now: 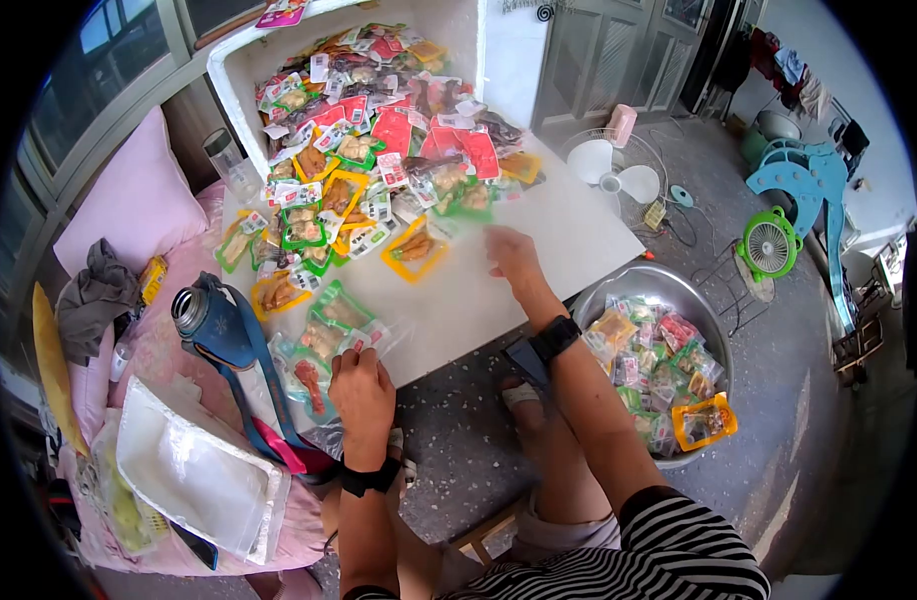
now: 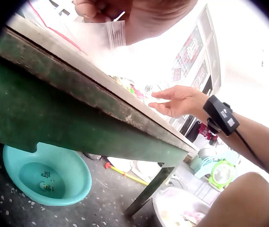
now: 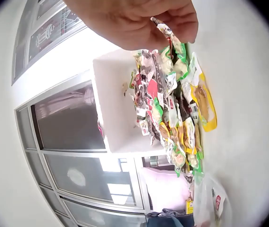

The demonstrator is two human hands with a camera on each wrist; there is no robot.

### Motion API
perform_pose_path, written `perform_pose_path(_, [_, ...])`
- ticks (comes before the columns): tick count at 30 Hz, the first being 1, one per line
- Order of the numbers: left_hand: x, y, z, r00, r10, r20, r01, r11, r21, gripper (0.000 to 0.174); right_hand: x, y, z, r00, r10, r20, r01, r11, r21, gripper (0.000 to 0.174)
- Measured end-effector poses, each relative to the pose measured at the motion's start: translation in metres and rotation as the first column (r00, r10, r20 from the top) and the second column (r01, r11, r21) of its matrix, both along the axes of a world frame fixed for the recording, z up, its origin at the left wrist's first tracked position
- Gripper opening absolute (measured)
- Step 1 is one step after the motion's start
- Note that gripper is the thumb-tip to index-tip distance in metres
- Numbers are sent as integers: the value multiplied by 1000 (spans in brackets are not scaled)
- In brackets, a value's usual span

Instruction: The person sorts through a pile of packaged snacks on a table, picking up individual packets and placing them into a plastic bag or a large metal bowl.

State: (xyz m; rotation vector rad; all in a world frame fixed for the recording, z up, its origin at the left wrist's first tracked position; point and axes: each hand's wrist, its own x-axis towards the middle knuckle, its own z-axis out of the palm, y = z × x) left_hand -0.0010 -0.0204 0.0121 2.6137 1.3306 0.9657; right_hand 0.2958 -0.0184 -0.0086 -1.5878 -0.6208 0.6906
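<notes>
Toward the table's near left edge, my left hand [image 1: 363, 402] pinches the edge of a clear plastic bag [image 2: 107, 35], its fingers curled. Inside the bag, in the head view, lie a reddish-brown food packet [image 1: 310, 384] and green-edged packets [image 1: 341, 306]. My right hand [image 1: 516, 262] hovers over the white tabletop [image 1: 449, 330], just in front of the pile's right side; its fingers [image 2: 165, 96] extend with a gap between them in the left wrist view. A narrow packet [image 3: 168, 34] overlaps that hand in the right wrist view; contact is unclear. An orange-edged packet [image 1: 415, 250] lies left of it.
Many packets spill from a white foam box [image 1: 241, 90] at the back. A metal basin [image 1: 727, 350] of packets stands on the floor at right, beyond it a green fan [image 1: 769, 243]. At left are a blue flask [image 1: 214, 325] and a foam lid [image 1: 194, 470].
</notes>
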Motion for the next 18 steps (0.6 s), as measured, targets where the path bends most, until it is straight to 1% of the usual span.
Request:
perform_pose_path(1, [-1, 0, -2, 1000, -15, 3, 15, 1000, 9, 5, 12, 13, -16, 942, -12, 334, 28, 999, -46, 30])
perform_pose_path(2, [-2, 1, -3, 1000, -30, 9, 30, 999, 20, 5, 25, 28, -37, 775, -4, 632, 67, 995, -76, 30])
perform_pose_path(3, [-2, 3, -3, 999, -42, 17, 41, 998, 36, 5, 27, 36, -34, 514, 18, 857, 110, 990, -87, 31])
perform_pose_path(6, [-1, 3, -7, 998, -48, 50, 48, 999, 2, 6, 26, 54, -22, 530, 233, 815, 172, 912, -372, 28])
perform_pose_path(9, [-3, 4, -5, 997, -58, 49, 58, 998, 14, 5, 19, 51, -20, 363, 312, 878, 235, 881, -410, 22])
perform_pose_path(12, [-4, 4, -3, 996, -61, 62, 60, 998, 20, 5, 8, 33, -30, 335, 176, 926, 224, 939, -260, 18])
perform_pose_path(15, [-5, 4, -4, 997, -62, 40, 62, 998, -5, 4, -36, -15, 4, 331, 288, 898, 239, 896, -375, 16])
perform_pose_path(18, [-4, 3, -4, 997, -58, 43, 58, 998, -3, 4, -88, -64, 32, 359, 259, 897, 88, 947, -309, 19])
